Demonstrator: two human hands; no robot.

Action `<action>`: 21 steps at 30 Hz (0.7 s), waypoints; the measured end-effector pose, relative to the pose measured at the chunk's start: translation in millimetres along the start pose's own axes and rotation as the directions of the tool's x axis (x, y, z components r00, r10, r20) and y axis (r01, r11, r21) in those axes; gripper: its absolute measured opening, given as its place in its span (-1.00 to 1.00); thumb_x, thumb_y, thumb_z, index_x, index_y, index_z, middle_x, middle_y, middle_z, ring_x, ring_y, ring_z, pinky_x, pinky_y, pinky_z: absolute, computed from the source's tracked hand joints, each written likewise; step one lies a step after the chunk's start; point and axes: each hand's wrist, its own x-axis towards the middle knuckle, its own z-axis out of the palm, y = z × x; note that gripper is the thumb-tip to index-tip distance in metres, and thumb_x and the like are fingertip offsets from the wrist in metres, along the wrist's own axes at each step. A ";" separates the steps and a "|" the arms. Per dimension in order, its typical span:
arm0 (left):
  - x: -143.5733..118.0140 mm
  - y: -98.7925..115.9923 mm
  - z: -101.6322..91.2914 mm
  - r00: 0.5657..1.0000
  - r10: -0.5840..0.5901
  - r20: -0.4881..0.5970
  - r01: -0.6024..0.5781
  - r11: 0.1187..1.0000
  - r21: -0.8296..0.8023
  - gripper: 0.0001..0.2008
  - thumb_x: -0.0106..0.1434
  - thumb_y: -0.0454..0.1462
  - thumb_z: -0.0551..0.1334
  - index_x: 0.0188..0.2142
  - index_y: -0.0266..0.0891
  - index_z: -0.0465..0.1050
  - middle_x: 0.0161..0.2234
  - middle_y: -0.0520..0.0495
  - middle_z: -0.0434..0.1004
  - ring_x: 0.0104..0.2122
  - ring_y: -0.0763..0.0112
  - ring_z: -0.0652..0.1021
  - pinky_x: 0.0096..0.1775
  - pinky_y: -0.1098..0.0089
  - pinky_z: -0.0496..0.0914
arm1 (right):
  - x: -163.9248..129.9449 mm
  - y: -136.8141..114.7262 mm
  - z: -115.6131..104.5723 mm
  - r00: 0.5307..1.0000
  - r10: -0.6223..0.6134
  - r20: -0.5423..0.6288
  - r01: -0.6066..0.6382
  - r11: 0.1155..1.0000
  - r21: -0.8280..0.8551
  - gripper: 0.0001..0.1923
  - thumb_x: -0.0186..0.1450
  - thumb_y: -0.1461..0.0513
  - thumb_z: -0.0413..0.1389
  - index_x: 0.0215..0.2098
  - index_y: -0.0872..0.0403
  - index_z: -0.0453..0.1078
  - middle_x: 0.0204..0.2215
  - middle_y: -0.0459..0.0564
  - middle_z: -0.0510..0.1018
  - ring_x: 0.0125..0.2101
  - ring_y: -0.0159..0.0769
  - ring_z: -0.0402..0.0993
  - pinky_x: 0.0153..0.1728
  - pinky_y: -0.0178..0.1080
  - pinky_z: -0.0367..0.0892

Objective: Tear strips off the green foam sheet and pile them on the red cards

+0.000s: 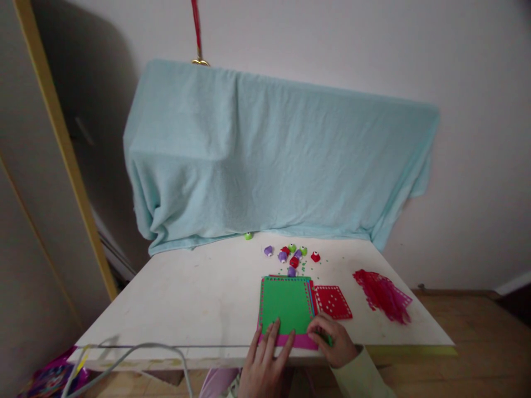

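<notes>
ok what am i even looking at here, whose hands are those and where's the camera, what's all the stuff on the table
There is no machine: a person works with bare hands. The single picture comes from a camera worn on their head, looking forward and down. The left hand lies flat on the near edge of a stack of coloured sheets, green on top. The right hand is curled at the stack's near right corner; whether it grips anything is hard to tell. On the white table also lie a red punched sheet, a pile of red scraps and a cluster of small coloured punches. Behind, a light blue towel covers something.
</notes>
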 end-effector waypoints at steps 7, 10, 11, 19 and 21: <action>-0.1 -0.3 -1.0 1.000 0.001 0.000 -0.001 1.000 -0.003 -0.38 0.25 -0.01 0.11 0.26 -0.02 0.04 0.13 -0.19 0.31 0.06 0.23 0.38 0.13 0.17 0.14 | -2.1 2.8 -0.8 0.999 0.043 -0.011 -0.043 0.999 -0.006 -0.84 0.24 0.23 0.02 -0.44 0.10 0.39 -0.47 -0.04 0.41 -0.40 -0.29 0.39 -0.36 -0.28 0.23; -0.1 0.1 -1.3 1.000 0.001 0.004 -0.001 1.000 -0.007 -0.38 0.24 0.00 0.11 0.26 -0.02 0.05 0.12 -0.18 0.31 0.07 0.24 0.37 0.13 0.18 0.13 | -2.7 3.9 -3.2 0.999 0.054 -0.004 -0.054 0.998 -0.011 -0.83 0.24 0.22 0.02 -0.45 0.09 0.38 -0.47 -0.04 0.42 -0.39 -0.28 0.40 -0.34 -0.27 0.24; 0.0 0.5 -1.4 1.000 -0.002 0.006 0.002 1.000 -0.009 -0.38 0.24 0.01 0.11 0.25 -0.01 0.06 0.12 -0.18 0.32 0.07 0.25 0.37 0.13 0.19 0.13 | -3.1 4.4 -4.1 0.998 0.058 -0.001 -0.058 0.998 -0.011 -0.83 0.24 0.21 0.02 -0.45 0.09 0.38 -0.47 -0.04 0.42 -0.39 -0.28 0.40 -0.34 -0.27 0.24; 0.1 0.8 -2.5 1.000 -0.002 0.016 0.002 1.000 -0.025 -0.38 0.23 0.02 0.13 0.25 -0.01 0.08 0.12 -0.19 0.32 0.10 0.24 0.34 0.13 0.20 0.10 | -11.1 18.6 -12.1 0.999 0.051 0.009 -0.051 0.997 -0.061 -0.78 0.29 0.17 -0.02 -0.42 0.08 0.38 -0.43 -0.02 0.43 -0.36 -0.28 0.40 -0.31 -0.25 0.26; 0.6 0.3 -3.0 1.000 -0.001 0.012 0.001 1.000 -0.028 -0.37 0.22 0.02 0.14 0.25 -0.01 0.08 0.12 -0.19 0.32 0.10 0.23 0.33 0.14 0.19 0.09 | -12.8 22.5 -13.7 0.998 0.056 0.006 -0.055 0.996 -0.074 -0.75 0.30 0.14 -0.04 -0.42 0.07 0.38 -0.43 -0.02 0.43 -0.37 -0.28 0.40 -0.31 -0.25 0.26</action>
